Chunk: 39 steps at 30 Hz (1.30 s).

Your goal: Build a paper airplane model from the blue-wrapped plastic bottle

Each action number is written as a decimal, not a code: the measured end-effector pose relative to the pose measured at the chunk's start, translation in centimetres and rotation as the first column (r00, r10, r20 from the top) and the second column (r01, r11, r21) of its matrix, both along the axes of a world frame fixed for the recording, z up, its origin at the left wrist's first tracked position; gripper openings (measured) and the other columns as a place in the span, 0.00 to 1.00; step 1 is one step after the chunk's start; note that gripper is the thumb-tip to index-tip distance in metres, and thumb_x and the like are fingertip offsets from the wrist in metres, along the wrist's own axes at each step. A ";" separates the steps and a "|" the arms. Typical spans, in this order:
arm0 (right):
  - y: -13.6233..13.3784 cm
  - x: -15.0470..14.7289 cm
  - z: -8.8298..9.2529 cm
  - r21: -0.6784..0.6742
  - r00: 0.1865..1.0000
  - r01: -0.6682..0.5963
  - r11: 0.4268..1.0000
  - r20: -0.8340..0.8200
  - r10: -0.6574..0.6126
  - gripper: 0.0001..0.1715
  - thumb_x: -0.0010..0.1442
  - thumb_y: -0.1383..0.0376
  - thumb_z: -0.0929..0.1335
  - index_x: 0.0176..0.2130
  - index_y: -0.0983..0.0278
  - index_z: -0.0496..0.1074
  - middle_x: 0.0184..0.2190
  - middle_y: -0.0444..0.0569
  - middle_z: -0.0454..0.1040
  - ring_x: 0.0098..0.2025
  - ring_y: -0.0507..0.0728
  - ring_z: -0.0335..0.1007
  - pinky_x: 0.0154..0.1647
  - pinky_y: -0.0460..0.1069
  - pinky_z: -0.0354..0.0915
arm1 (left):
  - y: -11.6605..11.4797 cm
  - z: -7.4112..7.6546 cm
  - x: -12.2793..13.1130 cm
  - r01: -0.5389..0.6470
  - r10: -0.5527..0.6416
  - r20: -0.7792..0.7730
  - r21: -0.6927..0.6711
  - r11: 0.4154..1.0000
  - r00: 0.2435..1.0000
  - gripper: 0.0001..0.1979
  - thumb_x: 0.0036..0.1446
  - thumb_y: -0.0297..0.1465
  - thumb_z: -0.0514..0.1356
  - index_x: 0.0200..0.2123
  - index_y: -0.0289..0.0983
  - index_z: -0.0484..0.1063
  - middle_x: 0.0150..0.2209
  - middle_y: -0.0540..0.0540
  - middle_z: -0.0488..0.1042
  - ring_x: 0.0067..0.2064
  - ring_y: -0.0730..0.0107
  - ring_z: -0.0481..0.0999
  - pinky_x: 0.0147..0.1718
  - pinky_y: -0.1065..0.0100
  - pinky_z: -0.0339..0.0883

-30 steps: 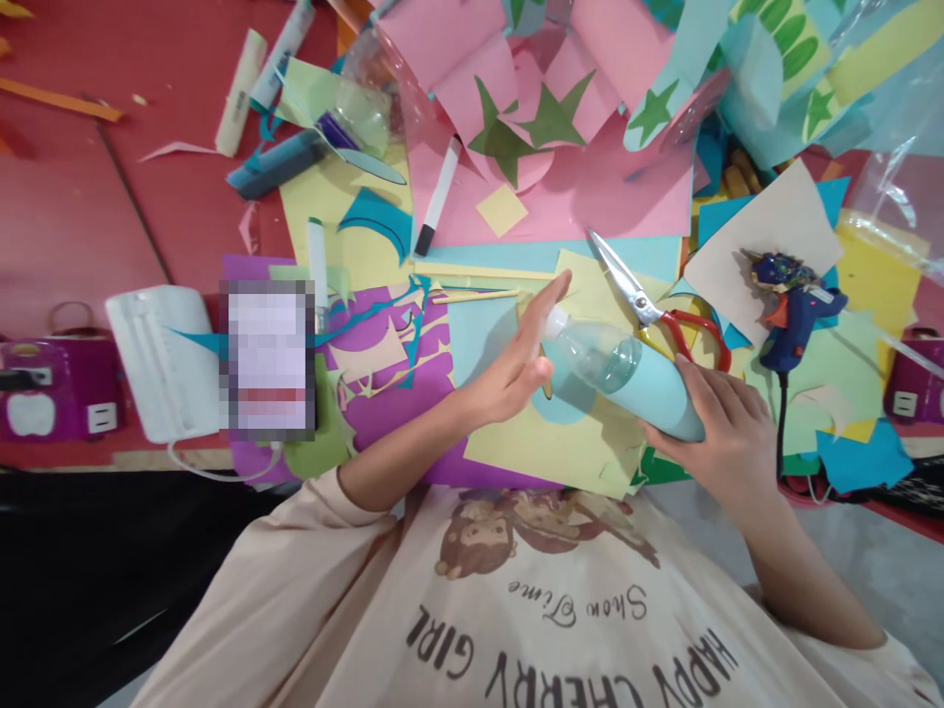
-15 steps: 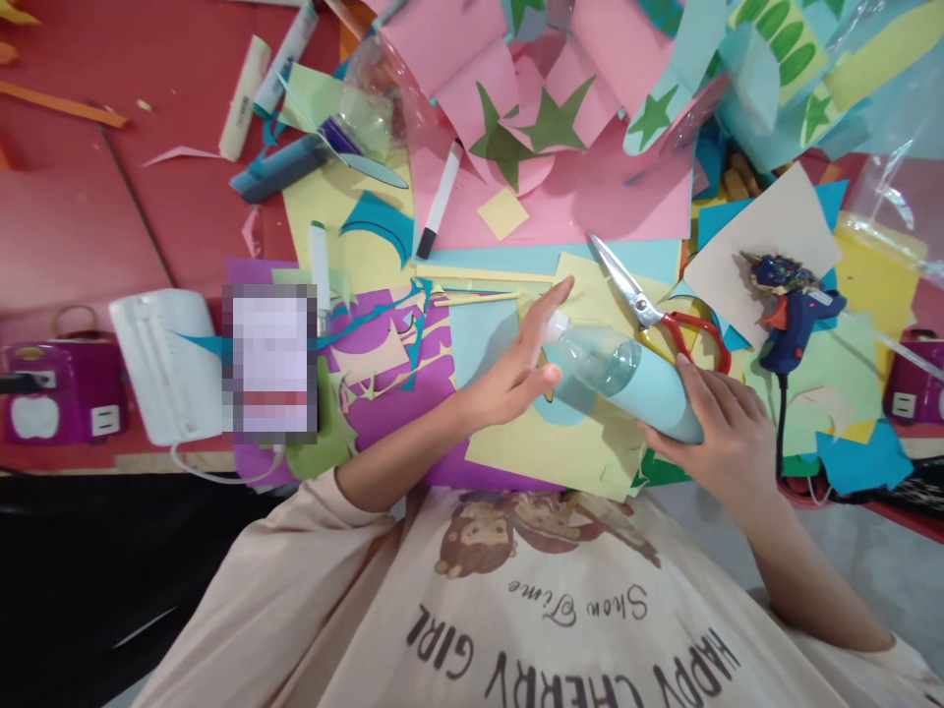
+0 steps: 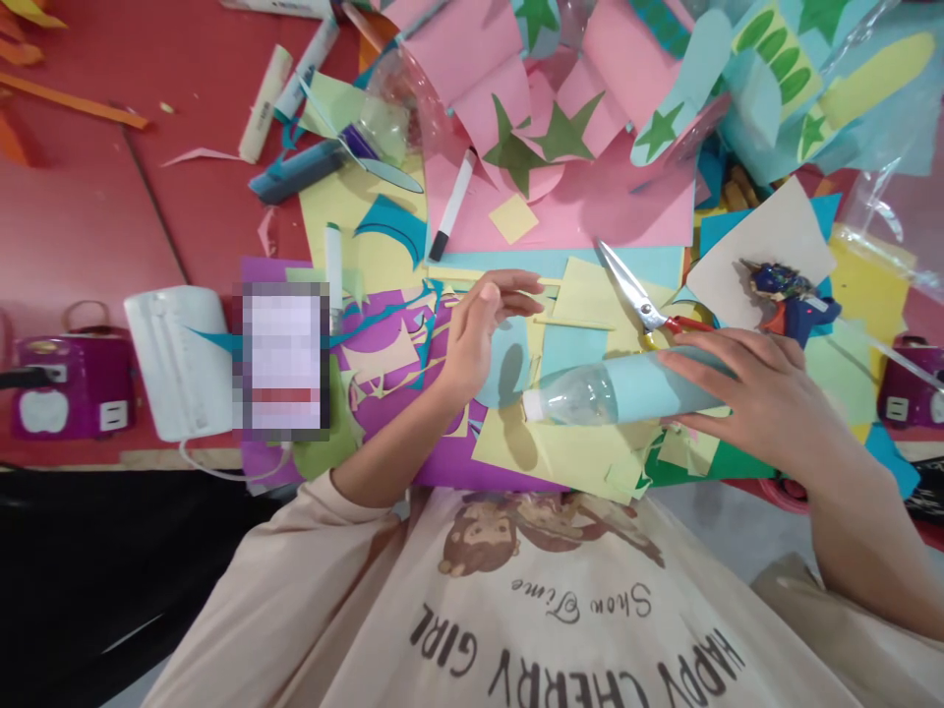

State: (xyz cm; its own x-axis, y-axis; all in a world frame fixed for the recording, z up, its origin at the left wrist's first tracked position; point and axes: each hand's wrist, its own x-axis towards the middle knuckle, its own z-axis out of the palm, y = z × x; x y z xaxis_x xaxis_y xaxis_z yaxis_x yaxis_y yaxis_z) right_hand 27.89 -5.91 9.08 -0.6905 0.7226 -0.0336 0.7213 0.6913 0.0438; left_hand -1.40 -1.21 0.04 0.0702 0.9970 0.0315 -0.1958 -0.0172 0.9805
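Observation:
A clear plastic bottle point(image 3: 579, 395) with a white cap lies nearly level, its cap pointing left. Light blue paper point(image 3: 649, 383) is wrapped round its lower part. My right hand point(image 3: 767, 393) grips the bottle at its base end, fingers over the paper. My left hand point(image 3: 487, 329) hovers over the paper scraps, its fingers apart and slightly curled with nothing in them. Beneath the bottle is a pale yellow sheet point(image 3: 516, 457). Just beyond my right hand, red-handled scissors point(image 3: 634, 290) lie with their blades pointing away.
A glue gun point(image 3: 800, 310) rests on a white card at the right. Pink paper pieces with green stars point(image 3: 571, 128) fill the far side. Markers point(image 3: 453, 202), a white device point(image 3: 181, 364) and a blurred-out screen point(image 3: 284, 359) lie further left. Purple paper with scraps point(image 3: 383, 354) is near my left arm.
My right hand has moved right and turned the bottle closer to level. My left hand has drawn back from the cap, its fingers now more curled.

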 end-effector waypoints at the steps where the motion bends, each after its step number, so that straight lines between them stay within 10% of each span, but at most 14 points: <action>1: 0.5 -0.1 0.0 -0.013 1.000 -0.017 1.000 -0.008 0.017 0.24 0.64 0.57 0.66 0.58 0.59 0.65 0.56 0.56 0.71 0.57 0.67 0.66 0.52 0.62 0.65 | 0.1 0.2 -0.1 -0.002 0.002 -0.006 -0.011 1.000 1.000 0.25 0.62 0.52 0.50 0.40 0.39 0.74 0.39 0.44 0.78 0.37 0.68 0.79 0.39 0.63 0.74; 9: 4.3 -3.1 -0.1 -0.045 0.984 -0.169 0.985 -0.072 0.165 0.28 0.63 0.74 0.64 0.60 0.58 0.62 0.60 0.50 0.68 0.67 0.66 0.54 0.66 0.68 0.56 | -0.2 0.6 0.0 0.116 -0.050 -0.323 0.191 0.975 0.945 0.07 0.61 0.35 0.58 0.39 0.40 0.74 0.40 0.44 0.76 0.41 0.67 0.76 0.37 0.65 0.71; 15: 6.7 -5.2 0.6 -0.046 0.979 -0.199 0.979 -0.055 0.196 0.28 0.61 0.78 0.63 0.57 0.59 0.68 0.65 0.50 0.62 0.70 0.67 0.49 0.67 0.68 0.51 | 1.1 0.2 -2.0 0.337 -0.038 -0.846 0.171 0.926 0.532 0.16 0.45 0.32 0.66 0.40 0.41 0.72 0.48 0.40 0.72 0.52 0.46 0.67 0.51 0.47 0.59; 18: 9.1 -5.0 0.6 -0.061 0.975 -0.191 0.980 -0.126 0.183 0.23 0.66 0.68 0.61 0.58 0.67 0.69 0.62 0.56 0.66 0.67 0.69 0.53 0.62 0.68 0.54 | 1.3 -0.2 -2.4 0.360 -0.071 -0.876 0.121 0.925 0.477 0.16 0.45 0.33 0.67 0.39 0.40 0.70 0.51 0.39 0.69 0.53 0.44 0.64 0.51 0.46 0.58; 22: 11.7 -4.3 0.7 -0.067 0.974 0.008 0.998 -0.227 -0.023 0.31 0.65 0.52 0.60 0.58 0.68 0.69 0.56 0.57 0.72 0.61 0.69 0.63 0.57 0.65 0.58 | 1.2 -0.1 -2.5 0.354 -0.095 -0.892 0.077 0.932 0.443 0.13 0.49 0.34 0.65 0.38 0.39 0.69 0.50 0.38 0.69 0.53 0.45 0.64 0.51 0.47 0.58; 26: 12.4 -5.0 0.0 -0.044 0.915 0.339 0.940 -0.217 -0.340 0.40 0.53 0.57 0.75 0.61 0.64 0.66 0.55 0.59 0.71 0.59 0.69 0.65 0.60 0.63 0.62 | 1.2 0.6 -2.2 0.301 -0.087 -0.905 0.047 0.952 0.416 0.04 0.54 0.31 0.62 0.32 0.38 0.69 0.49 0.42 0.69 0.53 0.52 0.66 0.53 0.50 0.57; 31: 11.1 -7.0 -1.7 0.147 0.868 0.397 0.906 -0.382 -0.318 0.38 0.60 0.60 0.70 0.64 0.73 0.59 0.66 0.64 0.57 0.69 0.70 0.48 0.68 0.64 0.50 | 1.8 0.4 -2.3 0.219 -0.006 -0.817 0.147 0.965 0.577 0.04 0.54 0.28 0.62 0.28 0.39 0.69 0.41 0.46 0.72 0.48 0.59 0.70 0.52 0.53 0.60; 35: 8.3 -7.9 -3.5 0.039 0.889 0.165 0.985 -0.439 -0.131 0.11 0.65 0.62 0.64 0.44 0.64 0.72 0.43 0.52 0.77 0.48 0.62 0.71 0.51 0.58 0.67 | 2.7 0.1 -3.2 0.113 0.045 -0.602 0.222 0.968 0.797 0.05 0.54 0.28 0.61 0.28 0.40 0.67 0.35 0.48 0.72 0.40 0.68 0.72 0.43 0.62 0.67; 39: 6.2 -8.0 -5.6 -0.130 0.958 0.087 0.988 -0.263 -0.119 0.05 0.61 0.64 0.67 0.35 0.63 0.72 0.33 0.52 0.74 0.43 0.65 0.70 0.44 0.58 0.65 | 2.9 0.4 -3.5 0.011 0.053 -0.446 0.139 0.990 0.894 0.07 0.56 0.33 0.61 0.28 0.39 0.66 0.32 0.50 0.72 0.34 0.72 0.71 0.35 0.67 0.67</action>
State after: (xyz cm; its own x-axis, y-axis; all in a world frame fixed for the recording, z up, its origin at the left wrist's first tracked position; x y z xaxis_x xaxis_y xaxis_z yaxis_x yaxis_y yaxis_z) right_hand 19.91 0.33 3.49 -0.6079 0.7921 0.0552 0.7625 0.6017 -0.2376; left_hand -4.88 1.67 0.49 0.0874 0.9869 0.1354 0.2649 -0.1540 0.9519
